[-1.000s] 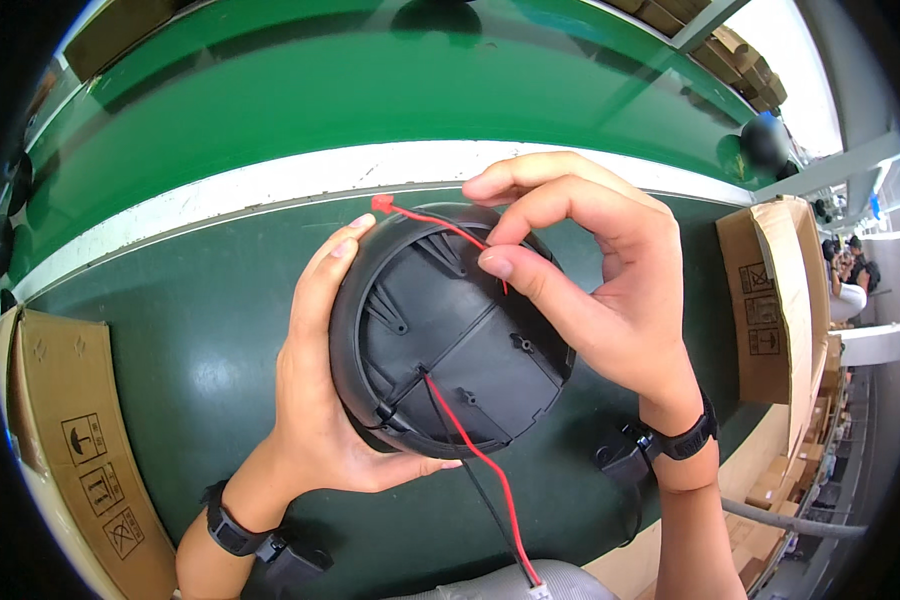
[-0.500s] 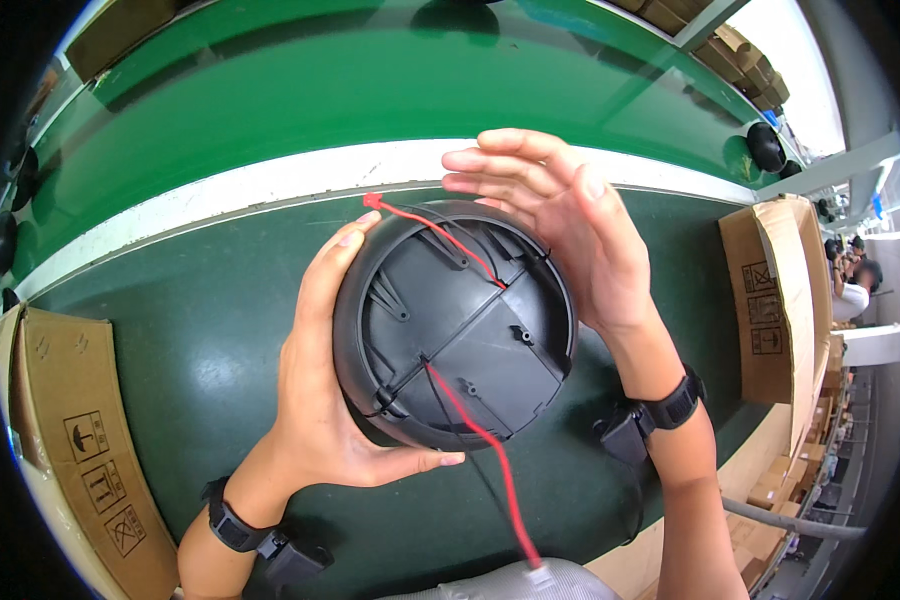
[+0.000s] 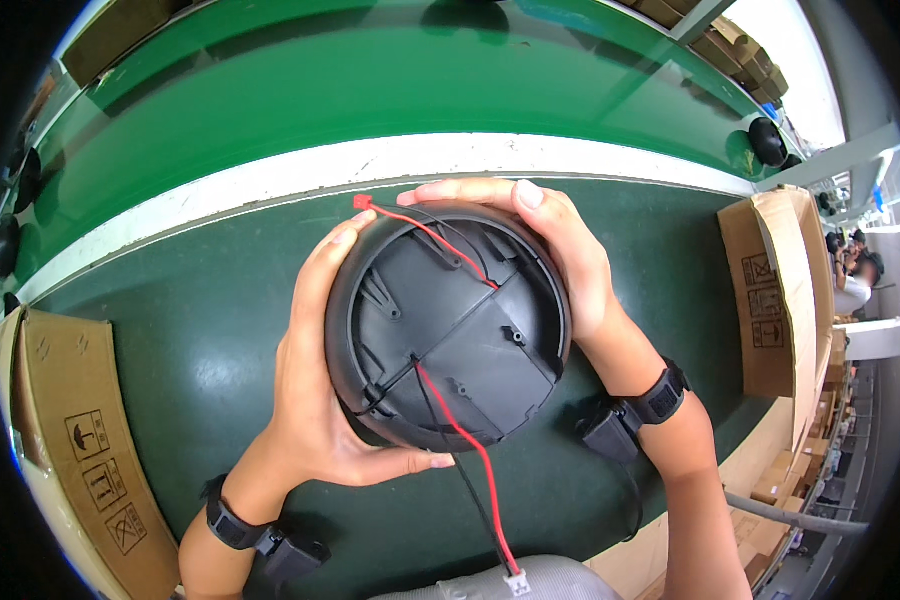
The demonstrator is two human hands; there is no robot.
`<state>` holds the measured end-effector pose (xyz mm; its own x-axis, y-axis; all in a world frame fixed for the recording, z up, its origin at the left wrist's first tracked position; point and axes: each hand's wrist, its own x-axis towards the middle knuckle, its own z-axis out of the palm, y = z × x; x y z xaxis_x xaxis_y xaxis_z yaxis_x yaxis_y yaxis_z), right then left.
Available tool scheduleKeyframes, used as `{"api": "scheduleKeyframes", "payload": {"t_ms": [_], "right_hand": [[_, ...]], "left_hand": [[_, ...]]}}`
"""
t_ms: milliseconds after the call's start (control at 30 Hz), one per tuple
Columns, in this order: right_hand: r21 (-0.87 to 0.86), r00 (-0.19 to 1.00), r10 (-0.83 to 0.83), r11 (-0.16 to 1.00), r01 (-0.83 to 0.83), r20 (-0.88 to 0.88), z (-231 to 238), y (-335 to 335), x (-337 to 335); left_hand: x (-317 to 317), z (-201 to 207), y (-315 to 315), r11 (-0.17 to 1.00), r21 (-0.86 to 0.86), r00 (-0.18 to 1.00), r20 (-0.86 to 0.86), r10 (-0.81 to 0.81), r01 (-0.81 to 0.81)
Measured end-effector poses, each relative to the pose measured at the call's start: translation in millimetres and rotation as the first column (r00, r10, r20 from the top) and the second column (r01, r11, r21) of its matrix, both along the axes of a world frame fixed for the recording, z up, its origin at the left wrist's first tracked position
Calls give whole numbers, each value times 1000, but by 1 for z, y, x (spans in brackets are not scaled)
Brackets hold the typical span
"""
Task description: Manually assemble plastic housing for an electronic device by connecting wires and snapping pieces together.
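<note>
Wide fisheye view from the person's head, facing down and slightly forward; the left hand (image 3: 315, 395) and right hand (image 3: 578, 265) are close, mid-view; the far white rail (image 3: 400, 164) curves left to right.

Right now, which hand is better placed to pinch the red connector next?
Probably the left hand: its fingertips lie just beside the red connector; the right hand sits farther away against the black housing.

Smooth black plastic on the housing (image 3: 470, 350), satin outside, duller within, and there's sleek plastic sheathing the red wire (image 3: 487, 465)! The dark green worktop (image 3: 200, 330) gleams softly; the far green belt (image 3: 370, 90) shines glossier. Matt cardboard on the left box (image 3: 90, 440) and right box (image 3: 770, 300), ribbed grey cloth (image 3: 560, 580) near!
</note>
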<state>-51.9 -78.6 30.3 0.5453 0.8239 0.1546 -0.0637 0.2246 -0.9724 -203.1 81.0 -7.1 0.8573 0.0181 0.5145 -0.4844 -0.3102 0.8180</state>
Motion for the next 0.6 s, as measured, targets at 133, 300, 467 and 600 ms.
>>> {"api": "scheduleKeyframes", "payload": {"t_ms": [133,300,467,600], "right_hand": [[8,1000,-23,1000,23,-2,2,-1,2],[-96,921,-34,995,-4,-387,13,-3,2],[45,977,-178,982,185,-117,21,-19,2],[499,927,-370,817,288,70,80,-43,-26]], "left_hand": [[3,12,-2,999,8,999,16,48,-48],[-4,16,-12,994,-92,998,-1,59,-58],[-9,52,-32,734,-660,921,-368,-128,-162],[-15,48,-21,801,-580,924,-369,-96,-148]]}}
